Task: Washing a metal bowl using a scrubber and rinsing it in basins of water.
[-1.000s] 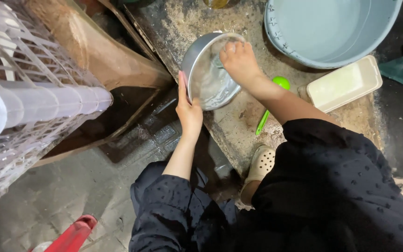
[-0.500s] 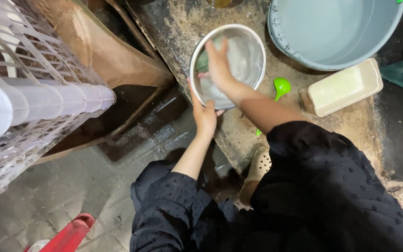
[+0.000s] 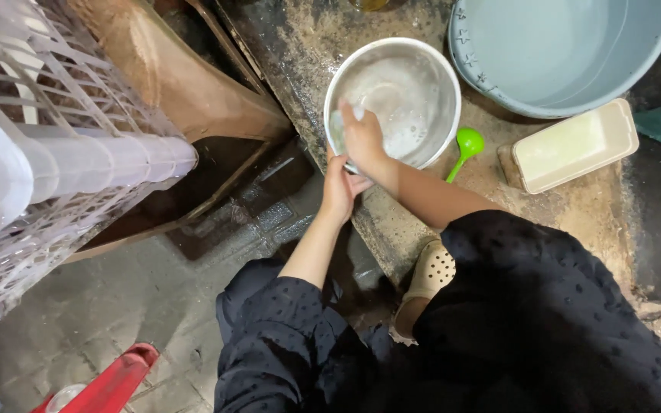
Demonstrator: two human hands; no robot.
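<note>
Left hand (image 3: 340, 193) grips the steel bowl's (image 3: 403, 92) near rim, right hand (image 3: 361, 136) is pressed inside it, fingers closed on something pale that's hard to make out.

the right hand (image 3: 363, 136) covers part of the steel bowl's (image 3: 415, 84) near inner wall, and what its fingers press there is hidden, only a pale scrap showing. the left hand (image 3: 338, 191) hides the bowl's near rim. the grey basin (image 3: 545, 69) is cut off by the top and right edges. the white crate (image 3: 47, 168) runs off the left edge. the green spoon's (image 3: 464, 147) handle end disappears behind the right forearm. the red thing (image 3: 109, 382) is cut by the bottom edge.
</note>
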